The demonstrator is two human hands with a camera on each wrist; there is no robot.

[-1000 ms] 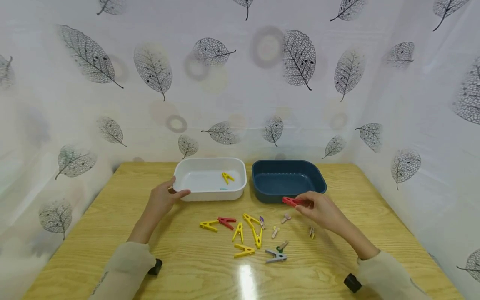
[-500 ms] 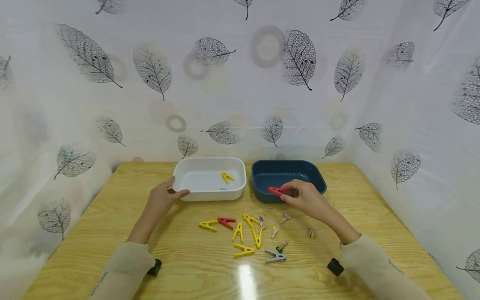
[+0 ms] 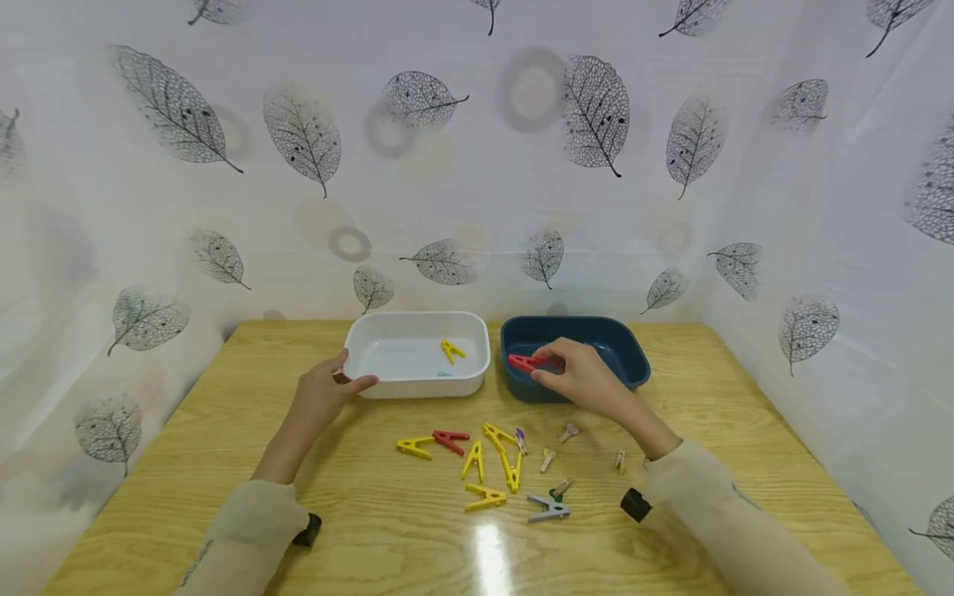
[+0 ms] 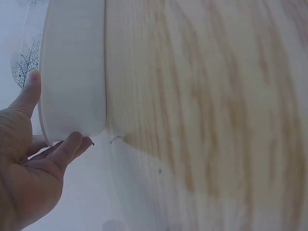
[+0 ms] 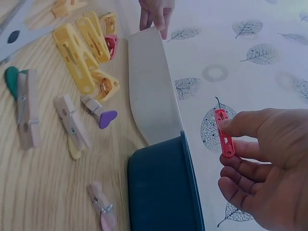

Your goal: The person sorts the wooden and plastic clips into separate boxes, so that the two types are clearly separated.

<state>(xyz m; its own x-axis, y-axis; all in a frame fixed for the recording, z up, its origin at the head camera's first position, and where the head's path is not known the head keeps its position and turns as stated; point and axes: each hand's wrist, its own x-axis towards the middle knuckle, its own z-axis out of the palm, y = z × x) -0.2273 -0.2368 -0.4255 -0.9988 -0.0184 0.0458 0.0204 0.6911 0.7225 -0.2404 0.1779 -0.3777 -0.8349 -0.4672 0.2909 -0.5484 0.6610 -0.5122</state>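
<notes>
My right hand [image 3: 585,379] pinches a red plastic clothespin [image 3: 523,363] between thumb and fingers, over the left part of the dark blue basin [image 3: 531,391]. In the right wrist view the clothespin [image 5: 224,132] is held up above the basin rim. At the near left corner of the white basin [image 3: 425,389], my left hand [image 3: 320,399] grips the wall, its thumb on the rim side and fingers round the corner. Inside the white basin lie a yellow clothespin [image 3: 451,352] and a small light-blue piece [image 3: 445,375].
Several yellow clothespins [image 3: 485,497], a red one [image 3: 450,442] and a grey one [image 3: 549,508] lie on the wooden table [image 3: 358,530]. Small wooden clothespins [image 3: 547,460] are scattered to their right. A leaf-print curtain [image 3: 477,190] hangs behind and at both sides.
My right hand has carried the red clothespin left and away from me, from the blue basin's near edge to over its inside. The left hand has stayed on the white basin.
</notes>
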